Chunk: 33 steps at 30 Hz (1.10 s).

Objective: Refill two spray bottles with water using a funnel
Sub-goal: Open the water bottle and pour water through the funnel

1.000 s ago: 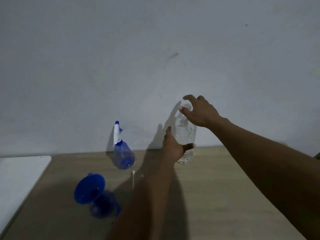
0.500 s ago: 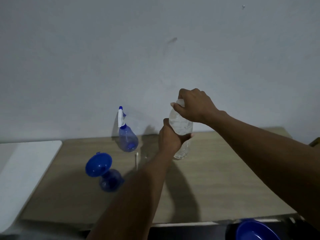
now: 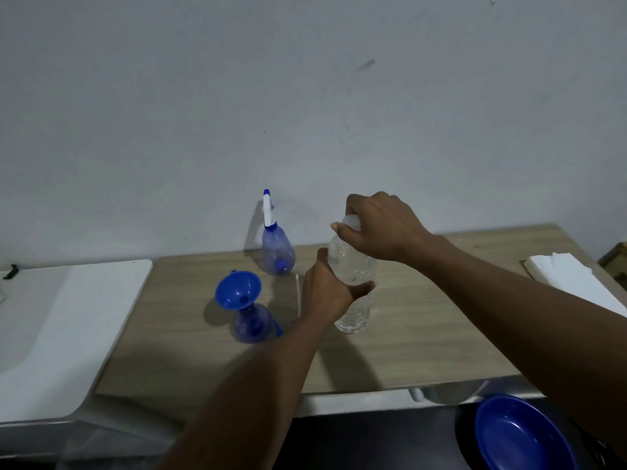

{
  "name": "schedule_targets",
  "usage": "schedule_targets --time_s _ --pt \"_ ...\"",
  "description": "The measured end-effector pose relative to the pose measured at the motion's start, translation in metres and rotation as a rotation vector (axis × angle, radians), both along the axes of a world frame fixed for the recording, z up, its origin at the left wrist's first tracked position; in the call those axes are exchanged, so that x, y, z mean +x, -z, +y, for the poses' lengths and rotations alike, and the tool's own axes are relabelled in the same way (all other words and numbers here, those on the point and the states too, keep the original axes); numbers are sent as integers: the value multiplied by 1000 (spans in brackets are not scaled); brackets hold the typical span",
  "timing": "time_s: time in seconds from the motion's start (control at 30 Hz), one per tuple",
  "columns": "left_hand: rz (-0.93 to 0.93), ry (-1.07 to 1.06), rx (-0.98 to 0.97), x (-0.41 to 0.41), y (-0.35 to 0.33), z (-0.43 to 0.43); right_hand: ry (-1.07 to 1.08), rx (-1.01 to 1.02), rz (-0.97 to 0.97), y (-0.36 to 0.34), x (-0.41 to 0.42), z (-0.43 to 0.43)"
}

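A clear plastic water bottle [image 3: 354,313] stands upright on the wooden table [image 3: 424,334]. My left hand [image 3: 325,293] grips its body from the left. My right hand [image 3: 380,225] curls over its white cap [image 3: 351,221] from above. A blue funnel [image 3: 238,290] sits in the neck of an open blue spray bottle [image 3: 251,325] to the left. A second blue spray bottle [image 3: 277,249], with its white and blue trigger head on, stands near the wall. A thin white tube [image 3: 298,295] lies on the table between the bottles.
A white board [image 3: 68,320] lies at the left of the table. White paper [image 3: 576,283] lies at the right edge. A blue bowl [image 3: 519,435] sits below the table's front edge at lower right. The grey wall [image 3: 305,96] is right behind the table.
My right hand came down from above the bottle and closed round its cap. My left hand kept its hold on the body. The view tilted down, showing the table's front edge and the bowl.
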<state>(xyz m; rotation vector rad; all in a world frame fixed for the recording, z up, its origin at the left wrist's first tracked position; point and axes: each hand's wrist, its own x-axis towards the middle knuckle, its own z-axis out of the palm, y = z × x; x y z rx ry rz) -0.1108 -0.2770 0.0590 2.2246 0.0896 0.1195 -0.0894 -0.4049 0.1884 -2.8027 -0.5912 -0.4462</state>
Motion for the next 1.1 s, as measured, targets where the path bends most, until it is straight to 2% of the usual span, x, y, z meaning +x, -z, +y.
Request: schedule_targets --time_s 0.53,0.73,0.87,0.93,1.03,1.1 --pt "45 90 70 -5 6 21 138 -149 175 -20 -5 30" --pt "73 115 86 0 5 21 30 -252 279 -31 -3 30" --pt "79 117 95 -1 3 23 -95 -215 436 -42 -4 26" --pt "78 117 85 -1 3 23 -57 -220 425 -44 -4 26" --pt "74 114 76 -1 1 22 99 -360 303 -47 -3 27" --pt "81 118 78 -2 0 20 67 -350 326 -48 -3 26"
